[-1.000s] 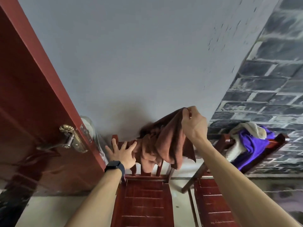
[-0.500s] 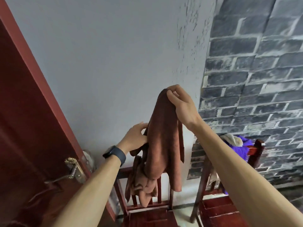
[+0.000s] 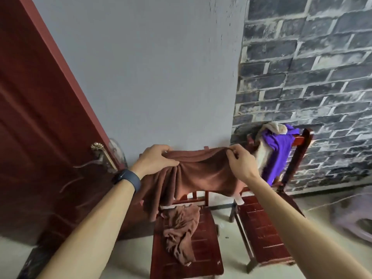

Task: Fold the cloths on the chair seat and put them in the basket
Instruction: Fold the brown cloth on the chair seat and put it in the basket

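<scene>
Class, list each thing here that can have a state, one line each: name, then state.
Held cloth: unfolded, stretched in the air between both hands.
Other cloth: crumpled on left chair seat.
Left hand: grips held cloth's top edge.
Right hand: pinches its other corner.
Purple garment: draped over right chair's back.

No text, label, brand, number or sign is showing legibly anywhere. A small pale mark is showing on the dark blue wrist band (image 3: 128, 179), but it is too blurred to read.

Two brown cloths (image 3: 203, 174) (image 3: 179, 228), two chairs (image 3: 207, 250) (image 3: 261, 234)
</scene>
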The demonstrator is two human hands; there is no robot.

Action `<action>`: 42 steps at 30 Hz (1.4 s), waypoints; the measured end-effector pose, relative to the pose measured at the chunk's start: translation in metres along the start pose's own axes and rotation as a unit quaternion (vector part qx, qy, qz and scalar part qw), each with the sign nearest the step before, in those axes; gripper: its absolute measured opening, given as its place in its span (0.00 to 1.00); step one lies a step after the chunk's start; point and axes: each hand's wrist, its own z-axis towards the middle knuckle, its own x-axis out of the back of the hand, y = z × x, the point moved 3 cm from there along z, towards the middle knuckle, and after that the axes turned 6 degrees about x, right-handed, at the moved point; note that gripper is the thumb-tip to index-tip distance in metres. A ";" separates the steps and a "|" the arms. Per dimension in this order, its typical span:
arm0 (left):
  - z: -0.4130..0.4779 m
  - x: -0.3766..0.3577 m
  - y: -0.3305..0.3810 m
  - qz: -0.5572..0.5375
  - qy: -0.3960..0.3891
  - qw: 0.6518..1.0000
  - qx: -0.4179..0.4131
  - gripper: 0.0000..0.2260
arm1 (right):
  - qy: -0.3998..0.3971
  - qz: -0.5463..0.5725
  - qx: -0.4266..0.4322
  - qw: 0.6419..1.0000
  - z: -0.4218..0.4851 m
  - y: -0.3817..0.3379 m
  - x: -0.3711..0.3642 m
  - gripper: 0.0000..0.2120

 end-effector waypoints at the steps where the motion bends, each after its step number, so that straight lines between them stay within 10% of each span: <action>1: -0.008 -0.013 -0.007 -0.029 -0.007 1.000 0.008 0.07 | -0.028 -0.002 -0.017 0.999 -0.014 0.010 -0.009 0.10; 9: -0.054 -0.080 -0.052 -0.289 -0.008 0.945 0.155 0.14 | -0.222 0.089 -0.112 0.964 -0.107 0.045 -0.071 0.08; 14: -0.063 -0.113 -0.070 -0.390 -0.029 0.896 0.211 0.12 | -0.358 0.153 -0.101 0.916 -0.133 0.044 -0.106 0.30; 21: -0.051 -0.122 -0.090 -0.463 -0.104 0.855 0.210 0.16 | -0.245 0.125 -0.073 0.959 -0.116 0.040 -0.132 0.07; 27: -0.066 -0.154 -0.132 -0.280 -0.270 0.894 0.225 0.28 | -0.196 0.404 -0.346 0.823 -0.114 0.042 -0.137 0.16; 30: -0.063 -0.169 -0.147 -0.240 -0.222 0.915 0.237 0.16 | -0.196 0.418 -0.384 0.799 -0.110 0.049 -0.136 0.22; 33: -0.045 -0.157 -0.160 -0.265 -0.139 0.923 0.244 0.27 | -0.205 0.413 -0.376 0.803 -0.104 0.057 -0.129 0.23; 37: -0.009 -0.132 -0.169 -0.414 -0.055 0.825 0.382 0.19 | -0.220 0.343 -0.372 0.834 -0.100 0.063 -0.116 0.18; 42: 0.003 -0.108 -0.135 -0.625 -0.244 0.684 0.287 0.27 | -0.254 0.420 -0.373 0.788 -0.095 0.052 -0.118 0.20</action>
